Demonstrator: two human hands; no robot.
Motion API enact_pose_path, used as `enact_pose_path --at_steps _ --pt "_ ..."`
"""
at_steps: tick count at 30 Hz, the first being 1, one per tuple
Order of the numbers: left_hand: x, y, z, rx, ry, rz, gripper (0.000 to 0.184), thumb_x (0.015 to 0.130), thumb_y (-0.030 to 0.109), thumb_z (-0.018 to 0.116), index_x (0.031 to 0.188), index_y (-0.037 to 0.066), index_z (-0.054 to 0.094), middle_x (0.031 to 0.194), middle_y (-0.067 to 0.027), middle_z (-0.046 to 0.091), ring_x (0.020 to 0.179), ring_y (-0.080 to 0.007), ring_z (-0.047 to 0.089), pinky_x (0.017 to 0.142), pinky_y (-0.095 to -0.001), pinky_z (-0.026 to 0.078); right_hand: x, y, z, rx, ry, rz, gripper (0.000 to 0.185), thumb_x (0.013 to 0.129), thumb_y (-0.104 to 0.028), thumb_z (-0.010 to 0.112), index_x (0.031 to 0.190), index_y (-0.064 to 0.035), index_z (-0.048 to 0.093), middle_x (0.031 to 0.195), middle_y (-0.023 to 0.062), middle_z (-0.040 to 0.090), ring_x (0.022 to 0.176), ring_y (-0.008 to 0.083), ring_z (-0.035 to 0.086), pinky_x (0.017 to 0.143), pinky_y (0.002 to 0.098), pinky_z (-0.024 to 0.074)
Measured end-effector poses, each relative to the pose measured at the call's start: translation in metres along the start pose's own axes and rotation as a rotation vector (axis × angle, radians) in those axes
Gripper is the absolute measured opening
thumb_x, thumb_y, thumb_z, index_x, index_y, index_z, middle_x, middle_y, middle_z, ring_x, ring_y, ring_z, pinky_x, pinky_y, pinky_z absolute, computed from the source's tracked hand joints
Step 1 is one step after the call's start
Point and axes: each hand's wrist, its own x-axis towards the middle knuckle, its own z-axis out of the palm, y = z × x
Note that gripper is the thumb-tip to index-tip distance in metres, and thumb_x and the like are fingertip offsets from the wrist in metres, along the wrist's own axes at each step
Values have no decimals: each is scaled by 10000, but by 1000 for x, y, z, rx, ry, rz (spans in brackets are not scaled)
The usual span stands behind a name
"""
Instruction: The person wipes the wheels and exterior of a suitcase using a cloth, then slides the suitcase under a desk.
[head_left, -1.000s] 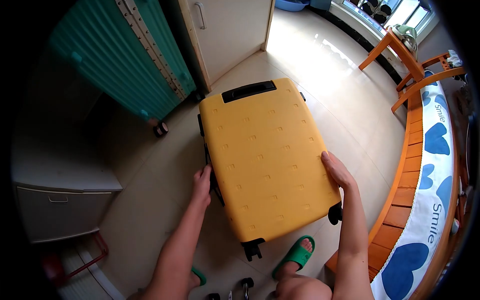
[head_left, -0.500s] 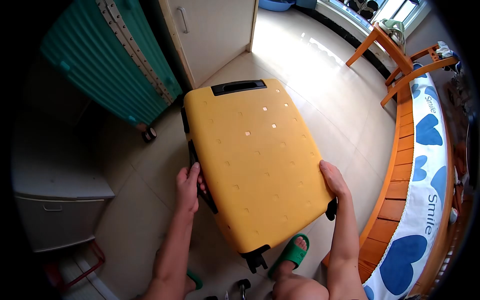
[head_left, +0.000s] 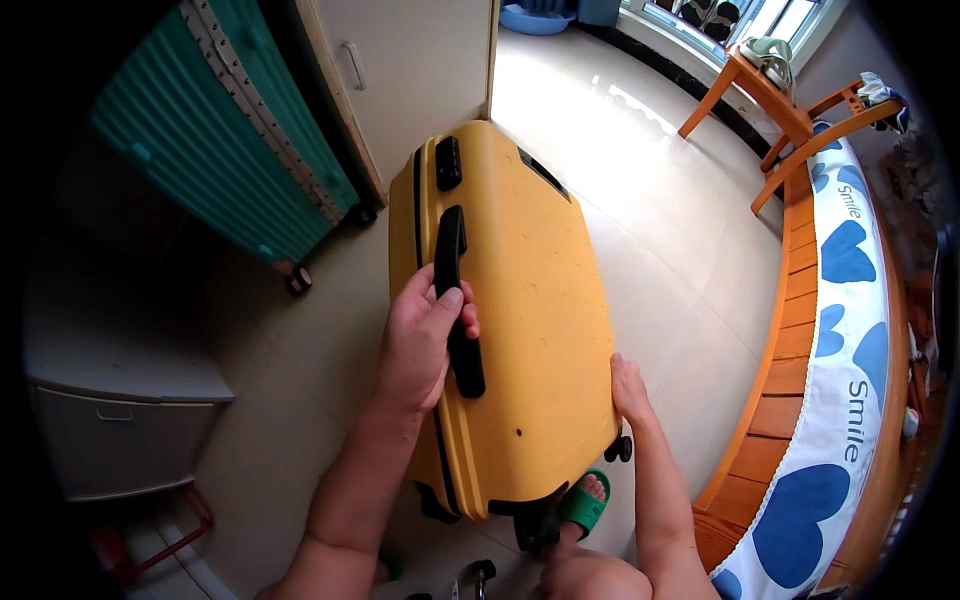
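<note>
A yellow hard-shell suitcase (head_left: 545, 310) stands tilted in front of me, its side with a zip seam turned up toward me. My left hand (head_left: 418, 335) is wrapped around the black side handle (head_left: 452, 240). A black lock (head_left: 448, 163) sits above that handle on the same side. My right hand (head_left: 628, 388) grips the suitcase's right edge low down, just above a wheel (head_left: 620, 448); some of its fingers are hidden behind the shell. Another black wheel mount (head_left: 537, 525) shows at the near lower corner.
A teal suitcase (head_left: 230, 150) leans at the upper left beside a pale cabinet (head_left: 410, 80). A grey drawer unit (head_left: 130, 440) stands at left. Along the right runs a wooden bed edge (head_left: 765, 430) with a heart-patterned cloth (head_left: 840, 330). Beyond it is a wooden chair (head_left: 770, 100). My foot wears a green slipper (head_left: 585, 510).
The yellow suitcase has rolled to the right, bringing its handle side up into view. My left hand has moved up and right with the handle; my right hand has shifted slightly left and down.
</note>
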Motion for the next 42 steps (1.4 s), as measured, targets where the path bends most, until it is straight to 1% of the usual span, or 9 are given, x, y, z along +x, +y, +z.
enact_pose_path --at_steps 6,8,12,20,24,34,38,39,42 --pt "12 -19 49 140 -79 -42 223 964 -3 469 1186 5 484 962 -41 550 802 -118 548 765 -294 490 8 16 -13 65 101 12 500 1041 -349 351 981 62 630 950 292 652 916 472 599 827 456 471" --pt "10 -23 68 116 -127 -69 217 954 -31 444 1166 7 471 989 -52 533 846 -126 542 795 -306 490 13 29 -20 -120 15 51 553 1050 -418 322 1121 34 633 1002 241 674 948 378 631 861 392 470" --pt "24 -37 98 186 -147 -127 214 943 -37 439 1153 -5 468 991 -72 537 862 -147 552 824 -322 493 -1 24 -34 -116 -10 108 420 1030 -342 392 1140 -26 647 1052 217 684 991 387 641 857 402 480" --pt "34 -54 151 342 -265 -151 372 947 -11 397 1317 -38 379 1256 -170 523 1143 -212 568 996 -338 473 -51 14 -64 429 -74 316 392 1023 -301 487 1254 -19 630 1098 55 689 961 128 625 843 273 492" --pt "47 -73 174 283 -368 -207 402 944 -21 395 1342 -56 348 1301 -179 505 1243 -222 513 1058 -350 443 -66 15 -79 635 -13 348 383 1024 -288 489 1249 -10 628 1082 49 685 942 119 623 825 265 495" --pt "57 -92 197 252 -306 -242 228 922 26 534 1139 -36 506 1130 -114 550 1115 -194 542 1050 -357 403 -76 31 -106 892 58 282 362 1027 -255 493 1236 11 621 1040 37 673 895 97 620 780 244 503" --pt "30 -59 202 461 -390 -299 529 952 91 539 1409 -105 360 1337 -220 518 1317 -254 457 1131 -329 317 -78 22 -111 1020 17 175 388 1039 -251 474 1260 50 580 1076 58 668 935 116 629 831 251 509" --pt "22 -58 197 464 -433 -248 614 972 110 517 1480 -98 243 1425 -245 454 1369 -271 411 1152 -326 295 -78 19 -113 1020 14 169 388 1039 -251 474 1260 50 580 1076 58 668 935 116 629 831 251 509" --pt "8 -66 158 576 -411 105 553 985 108 504 1462 -85 302 1421 -210 463 1341 -255 442 1145 -327 311 -79 12 -127 802 38 110 424 1038 -276 483 1290 57 556 1143 85 655 1030 139 619 893 266 498"
